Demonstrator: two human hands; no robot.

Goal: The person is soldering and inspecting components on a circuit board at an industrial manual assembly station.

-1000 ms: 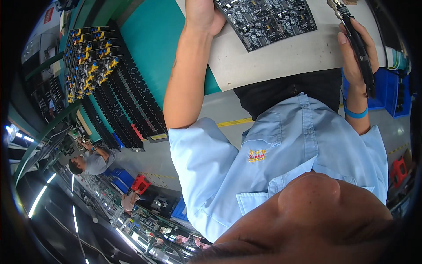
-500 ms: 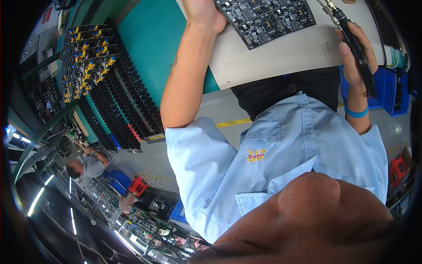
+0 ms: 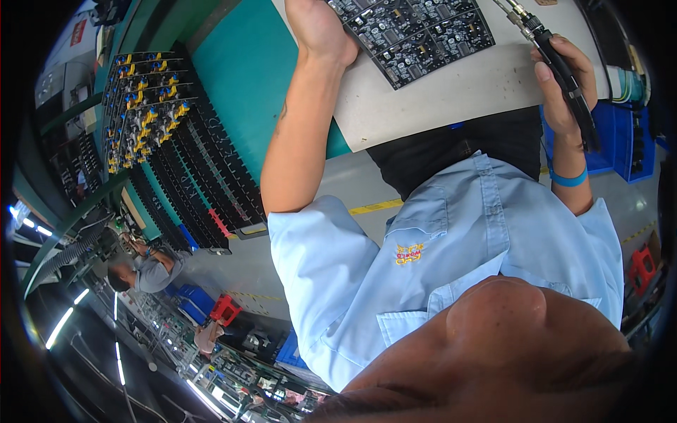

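At the top of the head view, a panel of black circuit boards (image 3: 423,35) with small parts on it lies tilted above the bench. My left hand (image 3: 321,32) grips its left edge; the fingertips are cut off by the picture's upper rim or hidden. In my right hand (image 3: 564,88) is a black-handled soldering iron (image 3: 560,70), held with the thumb and fingers wrapped round it. Its metal collar and thin front end point up and left toward the panel, apart from it. The very tip runs out of the picture.
Under the panel lies a pale work mat (image 3: 451,88) on a green bench top (image 3: 243,77). To the left stand black slotted racks (image 3: 194,151) and stacked boards with yellow and blue parts (image 3: 144,106). A blue bin (image 3: 627,141) is at right. A co-worker (image 3: 151,271) sits far left.
The panel and my left hand appear slightly lower and further left. My right hand with the soldering iron has shifted a little left. The whole view has tilted slightly; both grips stay the same.
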